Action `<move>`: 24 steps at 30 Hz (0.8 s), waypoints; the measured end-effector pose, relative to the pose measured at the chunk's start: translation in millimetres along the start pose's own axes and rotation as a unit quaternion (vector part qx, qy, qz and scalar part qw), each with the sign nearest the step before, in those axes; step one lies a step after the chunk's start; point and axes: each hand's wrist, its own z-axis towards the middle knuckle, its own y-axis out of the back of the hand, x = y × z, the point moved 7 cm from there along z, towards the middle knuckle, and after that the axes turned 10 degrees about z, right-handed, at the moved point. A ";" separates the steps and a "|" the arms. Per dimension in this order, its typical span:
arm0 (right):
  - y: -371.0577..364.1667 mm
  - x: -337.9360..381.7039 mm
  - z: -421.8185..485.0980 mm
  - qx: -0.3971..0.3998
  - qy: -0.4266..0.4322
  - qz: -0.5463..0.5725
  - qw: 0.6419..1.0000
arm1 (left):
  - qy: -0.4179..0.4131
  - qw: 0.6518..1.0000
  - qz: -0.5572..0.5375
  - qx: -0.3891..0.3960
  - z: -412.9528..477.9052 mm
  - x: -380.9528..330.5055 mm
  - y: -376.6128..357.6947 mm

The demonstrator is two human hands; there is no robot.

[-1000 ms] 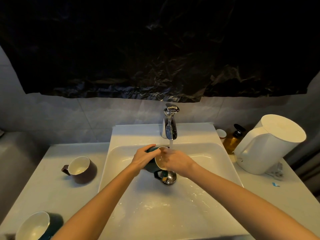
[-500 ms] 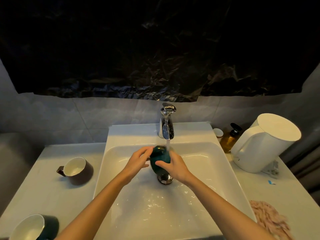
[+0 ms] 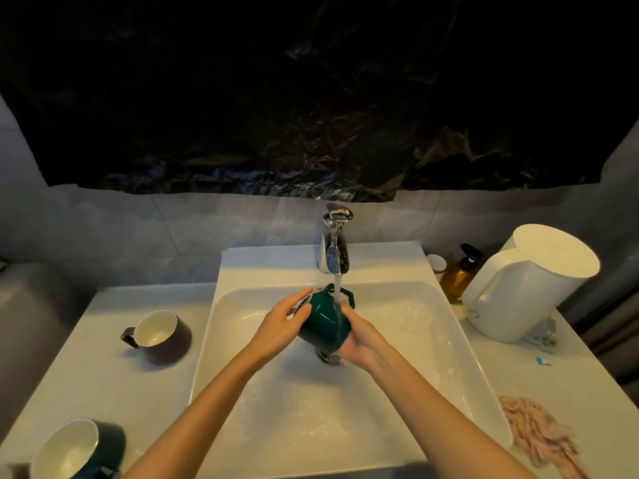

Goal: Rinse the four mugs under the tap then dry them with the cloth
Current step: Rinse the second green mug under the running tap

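Two-hand hold: left hand (image 3: 276, 326) pinches rim, right hand (image 3: 359, 340) cups green mug (image 3: 323, 323) under tap (image 3: 335, 247). Wet glaze, poss. slip, chip vs. sink (image 3: 432, 340).

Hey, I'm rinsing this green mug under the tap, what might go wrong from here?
1. The green mug is wet and tilted between the left hand and right hand; it may slip and chip against the sink.
2. Water from the tap strikes its outer side, so spray might reach the cloth beside the sink.
3. The corner mug sits near the counter's front edge, close to the left forearm; an elbow could knock it.
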 end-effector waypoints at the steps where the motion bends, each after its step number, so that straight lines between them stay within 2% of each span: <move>1: -1.2 2.0 -2.4 0.011 0.009 -0.001 1.000 | -0.005 1.000 -0.002 0.015 -1.0 -1.1 -5.2; 4: -7.1 6.2 -10.3 0.044 0.045 -0.061 0.996 | -0.012 0.999 -0.023 0.041 -1.6 -9.4 -22.8; 8: -10.2 10.5 -14.4 0.047 0.100 -0.166 0.980 | 0.017 0.998 -0.046 -0.032 10.6 -12.2 -32.7; 10: -9.0 18.0 -19.0 0.024 0.137 -0.250 0.958 | 0.055 0.996 -0.025 -0.060 22.4 -9.3 -29.6; 12: -8.2 22.3 -23.6 0.002 0.157 -0.324 0.933 | 0.071 0.996 -0.031 -0.051 34.4 -10.3 -26.8; 15: -6.8 30.1 -25.4 -0.044 0.197 -0.349 0.915 | 0.043 0.996 -0.066 -0.049 40.8 -20.9 -26.9; 19: -15.5 40.3 -26.8 -0.052 0.218 -0.343 0.912 | -0.012 0.989 -0.077 -0.128 23.7 -26.4 -35.0; 20: -18.1 42.7 -27.7 -0.048 0.226 -0.367 0.901 | -0.030 0.988 -0.058 -0.140 19.7 -25.9 -35.4; 21: -21.1 45.8 -27.5 -0.045 0.242 -0.416 0.876 | -0.052 0.987 -0.032 -0.148 17.4 -26.5 -33.5; 24: -31.6 52.0 -29.2 -0.035 0.285 -0.600 0.747 | -0.144 0.976 0.112 -0.122 19.9 -38.8 -26.6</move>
